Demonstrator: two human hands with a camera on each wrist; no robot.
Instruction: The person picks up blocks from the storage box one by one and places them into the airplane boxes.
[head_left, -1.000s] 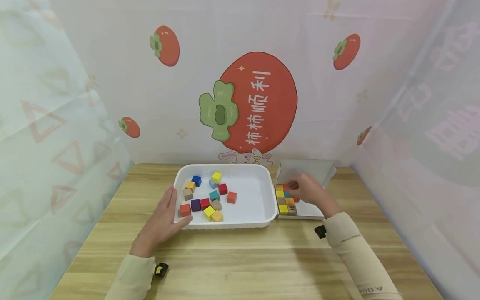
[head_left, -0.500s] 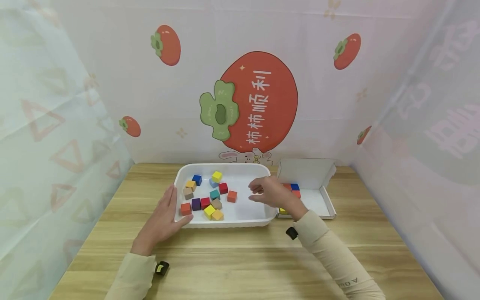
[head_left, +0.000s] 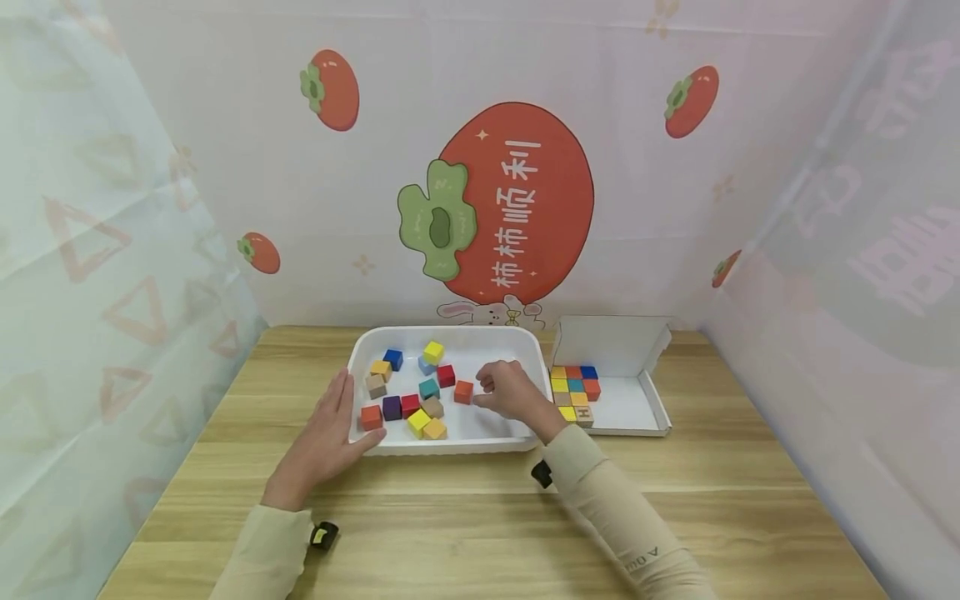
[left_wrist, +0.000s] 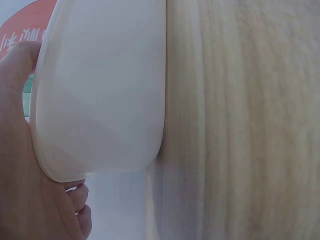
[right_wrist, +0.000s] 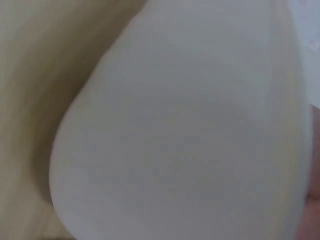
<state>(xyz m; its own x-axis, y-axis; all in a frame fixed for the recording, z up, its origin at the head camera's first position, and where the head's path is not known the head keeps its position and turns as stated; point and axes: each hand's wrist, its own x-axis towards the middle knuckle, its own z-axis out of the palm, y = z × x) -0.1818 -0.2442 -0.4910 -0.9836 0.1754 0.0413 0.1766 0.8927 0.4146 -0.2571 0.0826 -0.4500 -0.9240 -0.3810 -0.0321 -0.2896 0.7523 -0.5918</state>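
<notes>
A white plastic tray [head_left: 450, 447] holds several coloured wooden cubes, mostly in its left half. My left hand [head_left: 318, 442] rests at its front left corner, fingers stretched along the left side and thumb over the front rim. In the left wrist view this hand [left_wrist: 25, 150] lies around the corner of the tray [left_wrist: 105, 95]. My right hand [head_left: 513, 396] reaches in over the right part of the tray, thumb and fingers parted. Its fingertips are right at the right side of an orange cube [head_left: 463, 392]. The tray's outer wall [right_wrist: 175, 140] hides most of this hand in the right wrist view.
Right of the tray stands a white cardboard box [head_left: 626, 408] with its lid [head_left: 600, 346] raised at the back. Cubes sit in rows in its left part, one marked H [head_left: 583, 416]. A printed cloth [head_left: 517, 208] hangs behind the wooden table [head_left: 480, 533].
My right hand has left the cubes in the box and moved left over the tray to the orange cube. The left hand has stayed at the tray's corner.
</notes>
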